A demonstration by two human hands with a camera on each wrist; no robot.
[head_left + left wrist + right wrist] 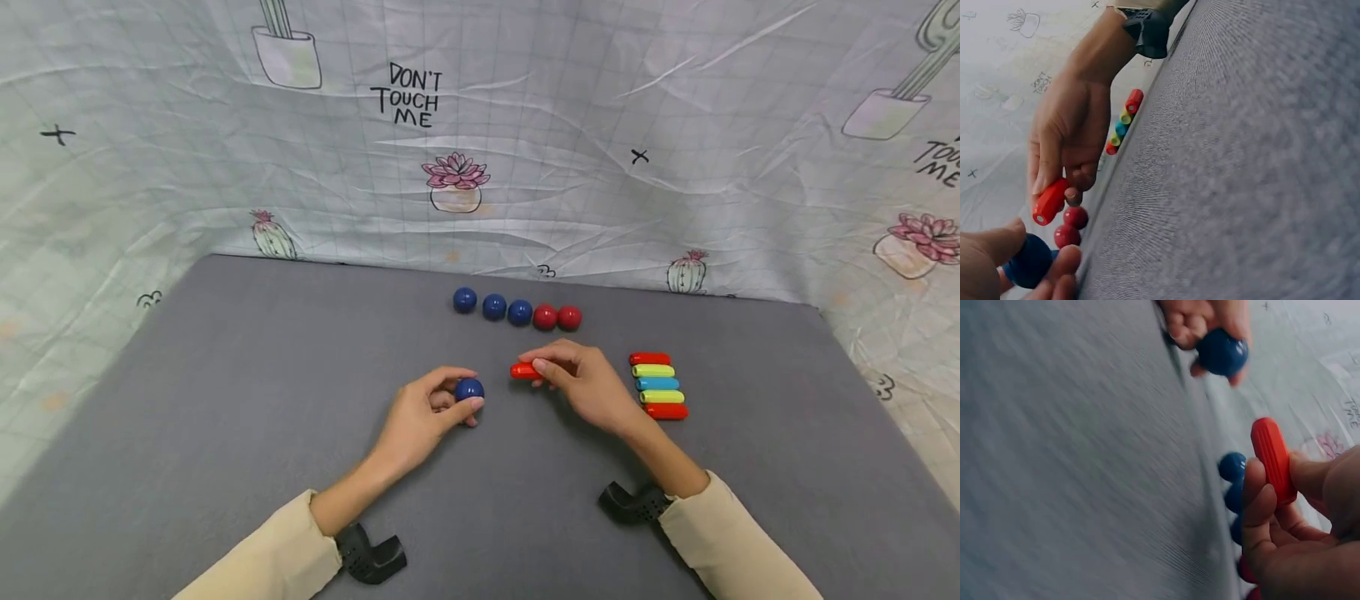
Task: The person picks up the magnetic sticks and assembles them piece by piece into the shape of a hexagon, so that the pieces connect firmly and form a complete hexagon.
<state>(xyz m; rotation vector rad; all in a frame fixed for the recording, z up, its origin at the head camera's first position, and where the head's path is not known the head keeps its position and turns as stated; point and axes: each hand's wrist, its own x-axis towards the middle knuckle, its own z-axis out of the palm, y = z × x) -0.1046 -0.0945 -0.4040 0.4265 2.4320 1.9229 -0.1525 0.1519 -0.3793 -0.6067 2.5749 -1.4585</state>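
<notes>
Between thumb and fingers, my left hand [420, 425] holds a glossy blue ball [470, 389] at the middle of the grey table. Just right of it, my right hand [588, 383] pinches a short red ribbed cylinder [525, 371], which points toward the blue ball without touching it. In the right wrist view, ridges run along the red cylinder [1272, 459], and the blue ball [1222, 352] sits in the other hand's fingers. The left wrist view shows a small pale spot on the end of the red cylinder [1049, 202].
Behind the hands, three blue balls [494, 307] and two red balls [557, 317] form a row on the table [247, 375]. Right of my right hand lies a stack-like row of red, yellow-green and blue cylinders [657, 384]. A printed cloth [525, 125] hangs behind the table.
</notes>
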